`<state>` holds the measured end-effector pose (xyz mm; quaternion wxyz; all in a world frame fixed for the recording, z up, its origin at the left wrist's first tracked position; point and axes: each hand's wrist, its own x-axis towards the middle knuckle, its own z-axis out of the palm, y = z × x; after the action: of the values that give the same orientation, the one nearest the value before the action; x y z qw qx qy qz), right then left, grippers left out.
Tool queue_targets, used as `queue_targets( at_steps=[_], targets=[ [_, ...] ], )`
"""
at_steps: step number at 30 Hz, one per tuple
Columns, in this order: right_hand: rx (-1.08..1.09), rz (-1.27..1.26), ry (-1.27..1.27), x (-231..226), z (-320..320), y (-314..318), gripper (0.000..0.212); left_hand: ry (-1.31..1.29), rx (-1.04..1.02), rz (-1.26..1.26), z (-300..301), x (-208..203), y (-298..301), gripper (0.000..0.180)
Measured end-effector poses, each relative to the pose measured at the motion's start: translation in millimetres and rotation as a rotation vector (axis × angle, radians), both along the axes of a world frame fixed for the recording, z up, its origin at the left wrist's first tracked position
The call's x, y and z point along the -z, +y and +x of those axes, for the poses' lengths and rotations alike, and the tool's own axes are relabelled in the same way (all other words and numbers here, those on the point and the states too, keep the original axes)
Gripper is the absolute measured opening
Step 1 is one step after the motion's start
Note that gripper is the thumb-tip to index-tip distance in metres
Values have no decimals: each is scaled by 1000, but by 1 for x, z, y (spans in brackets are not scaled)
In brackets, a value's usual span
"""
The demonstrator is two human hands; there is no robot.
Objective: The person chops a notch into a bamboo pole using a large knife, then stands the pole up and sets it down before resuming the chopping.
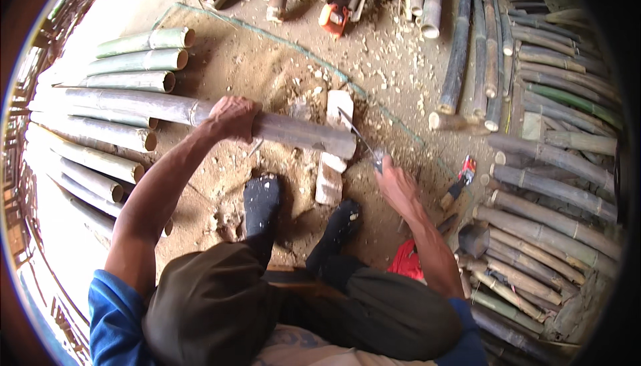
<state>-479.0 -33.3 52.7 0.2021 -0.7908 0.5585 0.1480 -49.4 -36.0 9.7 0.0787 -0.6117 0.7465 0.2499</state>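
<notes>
My left hand (230,119) is closed over a long dark bamboo pole (304,134), which reaches in from the left. Its cut end lies across a pale wooden block (328,180), parts of which show on either side of the pole. Just beyond that cut end, my right hand (398,182) is closed round the handle of a thin, straight metal tool (360,136). The tool's slim shaft slants up and left past the pole's end; whether it touches the bamboo I cannot tell, and the shape of its tip is unclear.
Cut bamboo poles (139,59) lie at the left, with more stacked at the right (554,192) and far side. An orange object (334,19) sits far ahead. A red-and-black thing (465,171) and red cloth (406,260) lie rightward. Chips and a green cord (294,47) cover the dirt.
</notes>
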Motion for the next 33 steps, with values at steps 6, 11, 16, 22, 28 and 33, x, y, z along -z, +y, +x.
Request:
queue_targets(
  at_steps=[6, 11, 16, 22, 28, 33],
  targets=[
    [-78, -230, -533, -94, 41, 20, 33, 13, -74, -24, 6, 7, 9, 39],
    [-114, -184, -368, -20, 3, 20, 30, 68, -16, -388, -2, 26, 27, 18],
    [-113, -67, -161, -38, 10, 13, 37, 57, -9, -549, 7, 43, 37, 20],
    [-144, -329, -708, -99, 50, 24, 32, 61, -55, -527, -2, 26, 38, 16],
    [-12, 54, -37, -34, 18, 5, 28, 30, 5, -463, -3, 31, 36, 35],
    [-98, -109, -497, -112, 64, 8, 34, 115, 40, 250, 28, 24, -13, 62]
  ],
)
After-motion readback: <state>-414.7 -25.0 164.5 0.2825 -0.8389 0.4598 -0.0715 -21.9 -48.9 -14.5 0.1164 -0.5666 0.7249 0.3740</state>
